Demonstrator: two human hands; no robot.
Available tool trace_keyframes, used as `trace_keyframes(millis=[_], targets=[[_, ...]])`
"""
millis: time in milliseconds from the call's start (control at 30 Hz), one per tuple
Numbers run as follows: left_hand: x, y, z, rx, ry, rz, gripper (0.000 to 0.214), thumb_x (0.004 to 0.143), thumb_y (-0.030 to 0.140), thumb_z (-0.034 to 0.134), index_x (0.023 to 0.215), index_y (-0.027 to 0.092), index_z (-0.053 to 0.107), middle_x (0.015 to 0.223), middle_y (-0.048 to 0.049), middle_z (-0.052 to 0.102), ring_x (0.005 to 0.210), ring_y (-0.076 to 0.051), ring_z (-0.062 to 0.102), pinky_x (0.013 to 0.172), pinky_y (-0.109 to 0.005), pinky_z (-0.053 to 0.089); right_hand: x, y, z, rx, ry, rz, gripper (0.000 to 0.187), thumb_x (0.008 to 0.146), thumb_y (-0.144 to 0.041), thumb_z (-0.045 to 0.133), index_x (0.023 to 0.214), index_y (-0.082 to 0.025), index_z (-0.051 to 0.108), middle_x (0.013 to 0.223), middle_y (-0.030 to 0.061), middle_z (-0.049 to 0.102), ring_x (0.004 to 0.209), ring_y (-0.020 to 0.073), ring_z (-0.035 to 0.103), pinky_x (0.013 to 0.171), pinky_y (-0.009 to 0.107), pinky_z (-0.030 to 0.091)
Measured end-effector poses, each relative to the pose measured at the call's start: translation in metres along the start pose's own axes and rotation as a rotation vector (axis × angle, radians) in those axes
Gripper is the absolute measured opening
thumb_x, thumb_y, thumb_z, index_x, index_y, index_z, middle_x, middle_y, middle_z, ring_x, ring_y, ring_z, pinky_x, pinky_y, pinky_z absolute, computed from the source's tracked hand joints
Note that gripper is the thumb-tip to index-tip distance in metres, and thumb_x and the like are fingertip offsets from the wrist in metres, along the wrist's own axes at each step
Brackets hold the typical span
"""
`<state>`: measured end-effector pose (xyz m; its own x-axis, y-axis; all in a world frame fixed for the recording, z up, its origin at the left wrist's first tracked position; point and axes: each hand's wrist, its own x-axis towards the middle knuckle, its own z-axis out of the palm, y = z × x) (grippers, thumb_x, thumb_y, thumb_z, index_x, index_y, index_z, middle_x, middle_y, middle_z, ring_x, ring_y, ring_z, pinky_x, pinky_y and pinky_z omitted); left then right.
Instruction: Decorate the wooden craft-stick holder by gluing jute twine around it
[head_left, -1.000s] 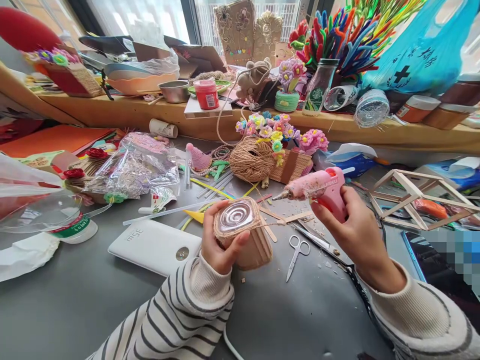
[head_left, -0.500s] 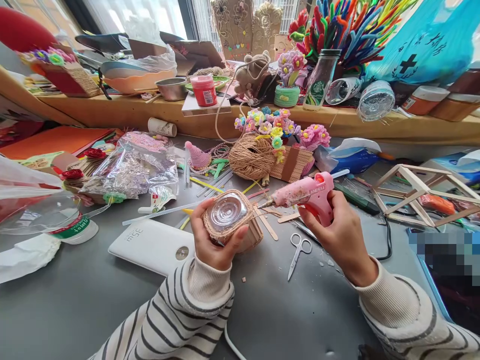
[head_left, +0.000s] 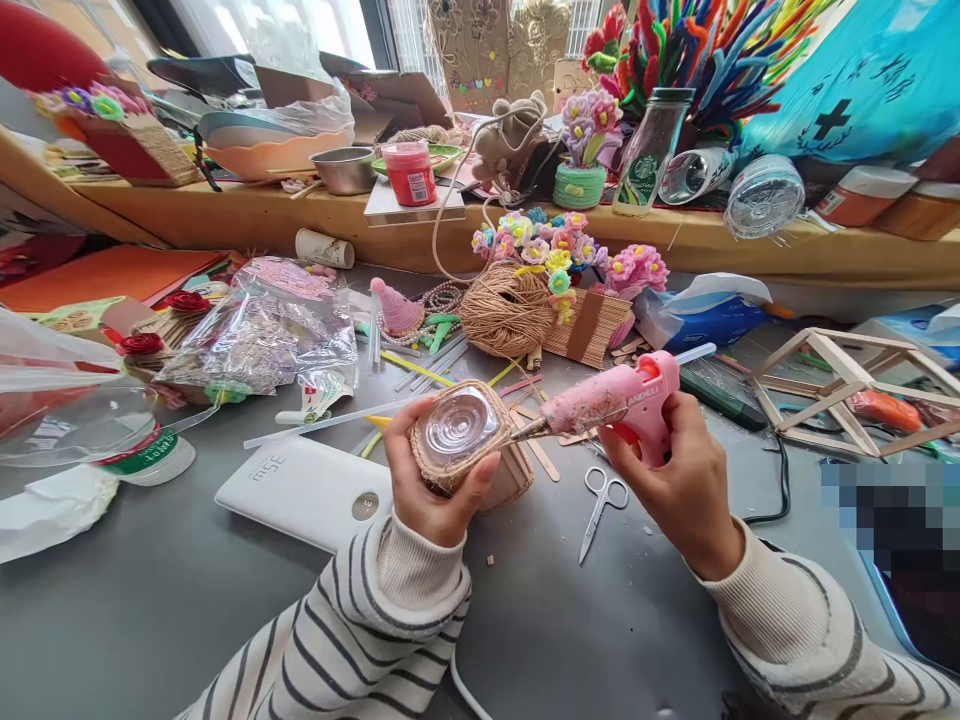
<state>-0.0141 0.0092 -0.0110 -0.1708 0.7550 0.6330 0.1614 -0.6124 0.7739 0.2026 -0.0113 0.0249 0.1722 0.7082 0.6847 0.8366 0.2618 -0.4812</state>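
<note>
My left hand [head_left: 439, 480] is wrapped round a clear square-based jar [head_left: 459, 425], tipped so its glassy round-ringed base faces me. Twine [head_left: 429, 475] runs round the base's edge, and flat wooden strips cover the side below. In my right hand [head_left: 679, 470] is a pink hot glue gun [head_left: 611, 400], held by its grip with a glue stick poking from the back. Its metal nozzle points left and meets, or nearly meets, the twine-wrapped edge; I cannot tell if they touch. A ball of twine [head_left: 506, 312] lies just behind the jar.
Small scissors [head_left: 602, 505] and craft sticks [head_left: 541, 450] lie by the glue gun. A white power bank [head_left: 300, 490] is left of my left hand. A wooden stick frame [head_left: 847, 390] stands at right, bagged dried flowers [head_left: 259, 330] at left. Bottles and pots line the back ledge [head_left: 390, 240].
The glue gun's nozzle has come down and left onto or close beside the jar's twine edge. My left hand still holds the jar, barely shifted. The view has moved slightly.
</note>
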Motion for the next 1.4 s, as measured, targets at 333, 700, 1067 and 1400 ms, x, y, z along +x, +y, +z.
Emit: trace_keyframes(millis=[333, 700, 1067, 1400], targets=[[-0.001, 0.001, 0.0, -0.041, -0.028, 0.02, 0.059, 0.073, 0.029, 0.077, 0.124, 0.02, 0.05, 0.111, -0.006, 0.063, 0.095, -0.018, 0.069, 0.085, -0.026, 0.055, -0.001, 0.001, 0.0, -0.051, 0.023, -0.07, 0.034, 0.085, -0.055, 0.056, 0.089, -0.023, 0.045, 0.062, -0.0039, 0.053, 0.044, 0.0139, 0.047, 0.042, 0.027, 0.037], [0.001, 0.001, 0.0, -0.04, -0.042, 0.032, 0.057, 0.075, 0.028, 0.076, 0.125, 0.02, 0.048, 0.111, -0.0061, 0.064, 0.095, -0.017, 0.07, 0.084, -0.025, 0.056, -0.002, 0.002, 0.001, -0.058, 0.079, -0.116, 0.031, 0.085, -0.051, 0.057, 0.087, -0.023, 0.045, 0.058, -0.0057, 0.049, 0.04, 0.0132, 0.045, 0.038, 0.026, 0.035], [-0.001, 0.019, 0.013, -0.048, 0.124, -0.16, 0.062, 0.069, 0.049, 0.078, 0.116, 0.018, 0.051, 0.107, -0.0071, 0.064, 0.091, -0.02, 0.068, 0.084, -0.031, 0.053, -0.003, 0.003, 0.002, -0.082, 0.099, -0.107, 0.027, 0.083, -0.047, 0.058, 0.089, -0.023, 0.047, 0.06, -0.0047, 0.05, 0.041, 0.0139, 0.044, 0.039, 0.027, 0.035], [0.0, 0.015, 0.009, -0.048, 0.089, -0.102, 0.058, 0.071, 0.045, 0.078, 0.115, 0.019, 0.052, 0.105, -0.0066, 0.066, 0.088, -0.019, 0.07, 0.08, -0.029, 0.055, -0.002, 0.003, 0.002, -0.077, 0.096, -0.093, 0.026, 0.082, -0.045, 0.059, 0.086, -0.024, 0.045, 0.058, -0.0054, 0.049, 0.04, 0.0137, 0.045, 0.039, 0.027, 0.035]])
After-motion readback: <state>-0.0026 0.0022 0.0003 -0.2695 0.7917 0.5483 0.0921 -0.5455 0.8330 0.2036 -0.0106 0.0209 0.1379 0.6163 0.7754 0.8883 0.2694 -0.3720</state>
